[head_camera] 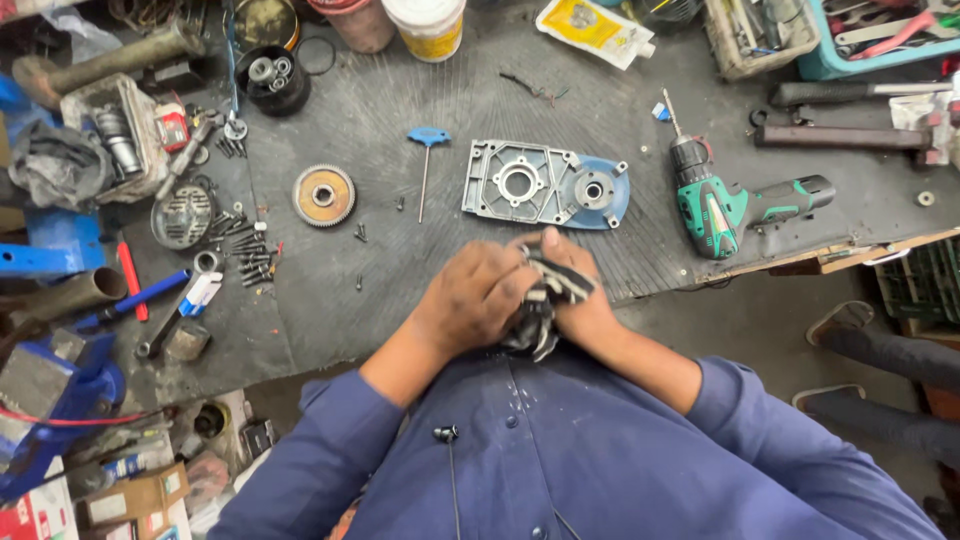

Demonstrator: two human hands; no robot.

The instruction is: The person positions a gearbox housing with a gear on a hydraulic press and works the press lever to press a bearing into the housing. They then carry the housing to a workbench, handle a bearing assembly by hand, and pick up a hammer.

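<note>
head view: left hand (480, 295) and right hand (580, 305) fingers clamped on a rag (545, 300).

Even light is falling across the dark grey ribbed rubber mat (420, 260) covering the cluttered workbench, whose bare wooden edge (850, 258) is showing above grey concrete floor (740, 320).

A dark, grimy workbench (400, 90) carries a grey-and-blue gear housing cover (545, 185) just beyond the fingers (548, 240), a green cordless drill (740, 205) off to their right, and a blue-handled T-key (426, 165), toothed gear (323, 195) and loose screws (245, 255) to their left.
</note>
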